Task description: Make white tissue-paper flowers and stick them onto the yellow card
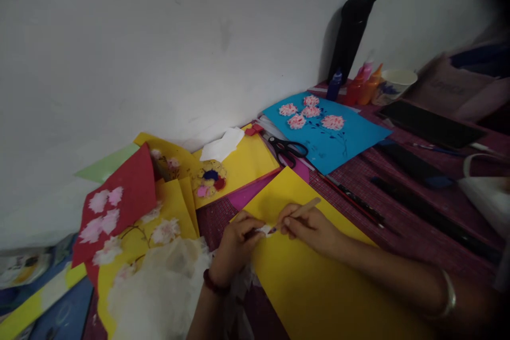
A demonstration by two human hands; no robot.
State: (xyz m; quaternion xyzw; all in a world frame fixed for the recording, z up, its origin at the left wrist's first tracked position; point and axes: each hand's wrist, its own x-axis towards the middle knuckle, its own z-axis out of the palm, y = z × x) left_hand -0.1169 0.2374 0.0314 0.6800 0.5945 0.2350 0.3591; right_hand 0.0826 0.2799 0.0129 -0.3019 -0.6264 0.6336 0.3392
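Note:
My right hand (299, 227) is closed around a pale-handled paintbrush (309, 205), whose dark purplish tip points down and left. That tip is at a small white scrap (263, 229), pinched between the thumb and fingers of my left hand (238, 241); whether it is paper or tissue I cannot tell. Both hands are over a plain yellow sheet (319, 281) that lies slanted on the table. Just beyond it, a paint palette with blue, red and pink blobs (211, 176) sits on more yellow paper (253, 154).
Black-handled scissors (287, 149) lie near a blue sheet with pink-white flowers (311, 127). Paint bottles (360, 85) and a paper cup (398, 82) stand by the wall. Flower-decorated red (123, 180) and yellow sheets and crumpled white tissue (163, 287) lie left. A phone (432, 123) lies right.

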